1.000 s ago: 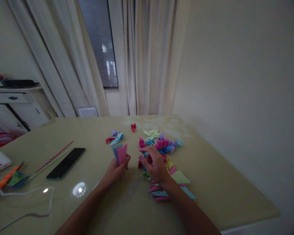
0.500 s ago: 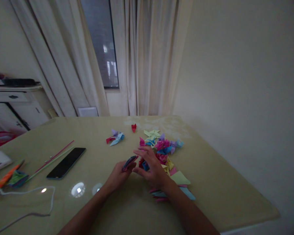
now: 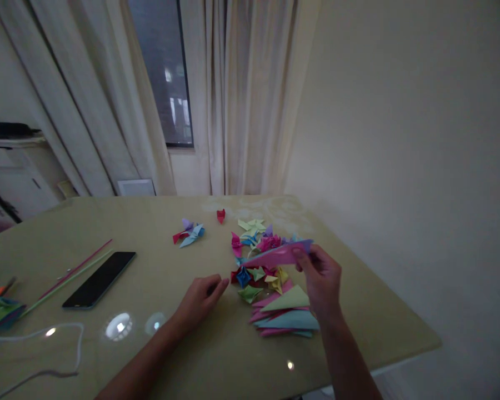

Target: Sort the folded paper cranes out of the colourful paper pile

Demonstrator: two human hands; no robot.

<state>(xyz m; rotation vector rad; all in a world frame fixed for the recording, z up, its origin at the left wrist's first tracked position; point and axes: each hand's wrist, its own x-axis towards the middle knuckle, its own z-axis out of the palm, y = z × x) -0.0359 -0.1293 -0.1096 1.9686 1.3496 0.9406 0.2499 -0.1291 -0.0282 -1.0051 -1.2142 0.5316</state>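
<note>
My right hand (image 3: 323, 280) pinches a small stack of pink and purple paper sheets (image 3: 277, 255) and holds it above a heap of small folded paper pieces (image 3: 258, 250) in pink, blue, green and yellow. Under that hand lies a pile of flat coloured paper triangles (image 3: 287, 314). My left hand (image 3: 200, 300) rests on the beige table (image 3: 183, 344) just left of the heap, fingers loosely curled, holding nothing I can see.
A black phone (image 3: 100, 271) and two thin sticks (image 3: 73, 272) lie at the left. A white cable (image 3: 37, 350) runs along the near left. A few folded pieces (image 3: 188, 233) and a red one (image 3: 220, 215) sit further back. Curtains and a window stand behind.
The paper stack passed from my left hand to my right, which moved right and up over the heap. My left hand dropped onto the table. The view shifted slightly.
</note>
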